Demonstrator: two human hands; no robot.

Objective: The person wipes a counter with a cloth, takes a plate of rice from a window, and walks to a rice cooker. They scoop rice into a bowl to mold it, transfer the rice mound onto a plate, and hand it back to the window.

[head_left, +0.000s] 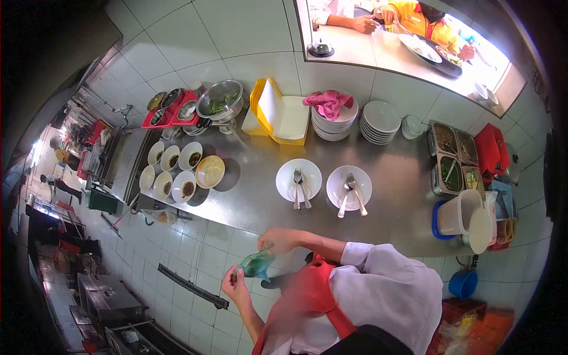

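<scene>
In front of the red apron (316, 284), both my hands hold a thin, translucent green sheet that looks like plastic (256, 265). My left hand (235, 286) pinches its lower left end. My right hand (278, 239) has its fingers closed at the upper right end. The sheet is bunched up and hangs down on the apron side. Past my hands, on the steel counter, are a white bowl (284, 188) and a second white bowl (335, 192), each with a fork and spoon resting in it.
Small sauce bowls (183, 186) and a yellow bowl (210, 171) stand at the counter's left. Behind are a metal bowl of greens (220, 100), yellow-edged trays (291, 115) and stacked plates (378, 121). Food containers (451, 171) line the right. People work beyond the serving hatch (378, 56).
</scene>
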